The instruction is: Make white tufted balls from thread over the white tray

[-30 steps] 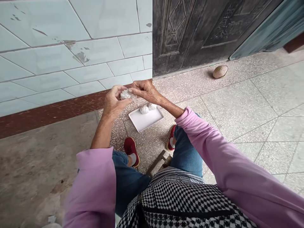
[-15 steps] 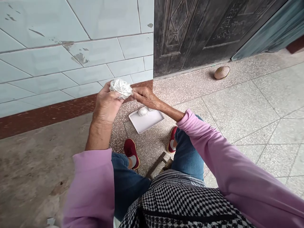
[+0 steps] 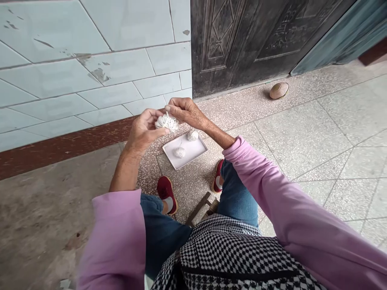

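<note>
My left hand holds a ball of white yarn, its fingers behind the ball and the thumb along the near side. Just above and to the right, my right hand is closed in a pinch on a short length of white strand that rises from the ball. Below the hands, a shallow pale tray lies on the floor. Two smaller white yarn balls rest in it: one ball towards the near left with a thin strand leading up from it, the other ball at the far side.
A tiled wall rises ahead on the left, beside a dark carved door. A brownish rounded object lies on the floor near the door. Between my red shoes and my lap is part of a wooden frame.
The yarn ball has come down and to the right, turning in my left hand. My right hand has risen to its top. One small ball in the tray has shifted nearer.
</note>
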Demonstrator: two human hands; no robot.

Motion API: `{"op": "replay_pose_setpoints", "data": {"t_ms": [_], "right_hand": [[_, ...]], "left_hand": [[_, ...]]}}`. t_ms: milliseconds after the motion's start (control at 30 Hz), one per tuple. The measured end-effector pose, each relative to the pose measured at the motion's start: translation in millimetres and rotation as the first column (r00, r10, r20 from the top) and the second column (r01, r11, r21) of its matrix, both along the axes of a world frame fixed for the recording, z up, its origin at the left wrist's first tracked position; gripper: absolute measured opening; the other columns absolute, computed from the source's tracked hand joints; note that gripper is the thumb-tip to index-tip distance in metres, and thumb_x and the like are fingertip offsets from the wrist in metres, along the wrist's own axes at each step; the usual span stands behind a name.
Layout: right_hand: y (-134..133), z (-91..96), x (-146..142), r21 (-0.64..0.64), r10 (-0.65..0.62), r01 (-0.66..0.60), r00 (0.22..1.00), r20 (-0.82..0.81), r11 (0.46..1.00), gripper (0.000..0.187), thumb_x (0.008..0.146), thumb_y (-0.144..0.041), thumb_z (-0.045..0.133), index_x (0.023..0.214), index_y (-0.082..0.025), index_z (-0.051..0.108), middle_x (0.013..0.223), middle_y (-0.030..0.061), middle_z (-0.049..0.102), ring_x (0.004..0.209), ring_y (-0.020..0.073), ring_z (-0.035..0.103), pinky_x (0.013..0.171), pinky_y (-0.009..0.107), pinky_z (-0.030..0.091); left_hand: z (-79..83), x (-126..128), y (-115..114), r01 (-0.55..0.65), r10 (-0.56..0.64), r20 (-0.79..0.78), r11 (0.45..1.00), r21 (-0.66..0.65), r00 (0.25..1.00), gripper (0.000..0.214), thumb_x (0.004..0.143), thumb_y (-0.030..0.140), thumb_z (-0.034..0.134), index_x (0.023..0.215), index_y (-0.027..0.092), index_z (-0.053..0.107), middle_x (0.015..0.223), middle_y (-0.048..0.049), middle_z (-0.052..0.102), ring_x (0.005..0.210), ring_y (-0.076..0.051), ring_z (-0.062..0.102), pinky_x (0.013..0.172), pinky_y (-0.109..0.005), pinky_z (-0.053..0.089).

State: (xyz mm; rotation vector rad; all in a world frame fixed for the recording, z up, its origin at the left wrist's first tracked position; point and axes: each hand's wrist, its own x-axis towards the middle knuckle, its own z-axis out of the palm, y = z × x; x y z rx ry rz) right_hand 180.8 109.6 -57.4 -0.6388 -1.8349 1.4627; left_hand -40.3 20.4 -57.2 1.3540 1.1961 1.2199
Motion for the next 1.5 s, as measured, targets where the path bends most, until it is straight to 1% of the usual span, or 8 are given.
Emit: {"op": "replay_pose_setpoints", "data": {"t_ms": [100,267,433,567,833,1033,1200,1500], "right_hand": [[-1.1,0.0,0.9,-0.013,-0.031,0.031,0.998,-0.051,0.999,0.07,0.131,-0.082,0.074,0.094,-0.026,0.057,0.082,-0.0051,0.051,0.08,0.0159,0.044,0.071,0.029,0.038],[-18.8,1.3,-8.3,-0.03,-0.028,0.029,0.998,0.057,0.999,0.053,0.132,-0.054,0.082,0.093,-0.026,0.063,0.086,-0.0018,0.058,0.088,0.02,0.054,0.081,0.033,0.046],[-40.8,8.1,-14.5,-0.014,0.051,-0.049,0.966,0.253,0.999,0.043,0.125,-0.024,0.088,0.087,-0.026,0.069,0.081,-0.0011,0.061,0.089,0.0226,0.06,0.088,0.036,0.048],[-40.5,5.6,-13.7,0.048,0.119,-0.132,0.97,0.211,0.99,0.045,0.128,-0.029,0.087,0.088,-0.025,0.069,0.083,-0.001,0.061,0.085,0.0217,0.057,0.088,0.037,0.048],[-11.7,7.2,8.8,0.103,0.015,-0.018,0.999,0.031,0.995,0.072,0.126,-0.086,0.081,0.09,-0.028,0.058,0.082,-0.0028,0.052,0.082,0.0203,0.042,0.076,0.034,0.04],[-4.1,9.6,6.9,0.006,-0.084,0.084,0.996,0.019,0.996,0.075,0.121,-0.086,0.087,0.085,-0.032,0.049,0.076,-0.0047,0.046,0.083,0.0205,0.04,0.074,0.036,0.038],[-13.5,3.8,-6.2,-0.014,-0.118,0.12,0.989,0.091,0.993,0.066,0.128,-0.068,0.081,0.082,-0.03,0.054,0.079,-0.0022,0.054,0.088,0.0199,0.049,0.084,0.037,0.044],[-46.3,16.8,-13.2,0.051,0.078,-0.09,0.978,0.195,0.995,0.052,0.13,-0.046,0.084,0.086,-0.027,0.063,0.082,-0.0008,0.056,0.088,0.0227,0.056,0.089,0.038,0.05]], "left_hand": [[6.5,3.8,-8.2,0.048,-0.048,0.154,0.999,0.001,0.987,0.068,0.065,0.044,0.116,0.116,0.031,0.073,0.107,-0.0052,0.081,0.097,-0.028,0.077,0.084,-0.04,0.066],[10.7,2.5,-7.2,-0.083,0.069,0.27,0.996,0.04,0.96,0.065,0.071,0.053,0.113,0.119,0.03,0.077,0.107,-0.0083,0.077,0.117,-0.038,0.083,0.099,-0.049,0.073],[-2.0,-4.1,7.8,-0.249,0.223,0.262,0.966,0.073,0.939,0.06,0.072,0.054,0.113,0.115,0.03,0.078,0.112,-0.0072,0.083,0.118,-0.035,0.083,0.107,-0.049,0.074],[-12.7,-10.0,16.3,-0.356,0.342,0.111,0.924,0.14,0.933,0.069,0.063,0.046,0.119,0.116,0.028,0.079,0.115,-0.0069,0.087,0.11,-0.032,0.082,0.102,-0.049,0.074],[4.1,-7.6,3.9,-0.031,0.032,0.011,0.997,-0.075,0.999,0.054,0.071,0.036,0.118,0.115,0.026,0.091,0.11,-0.0076,0.091,0.104,-0.033,0.085,0.096,-0.047,0.075],[15.3,5.8,-7.4,0.152,-0.122,0.243,0.982,-0.109,0.962,0.049,0.073,0.046,0.114,0.109,0.024,0.089,0.105,-0.01,0.088,0.1,-0.031,0.085,0.088,-0.043,0.073],[6.3,1.8,1.0,-0.058,0.055,0.308,0.998,0.002,0.95,0.058,0.068,0.048,0.115,0.107,0.03,0.077,0.107,-0.0066,0.085,0.105,-0.032,0.084,0.088,-0.043,0.075],[-14.7,-17.2,18.6,-0.326,0.32,0.167,0.945,0.014,0.933,0.079,0.072,0.05,0.118,0.118,0.028,0.058,0.102,0.0035,0.079,0.101,-0.021,0.07,0.094,-0.046,0.064]]}}
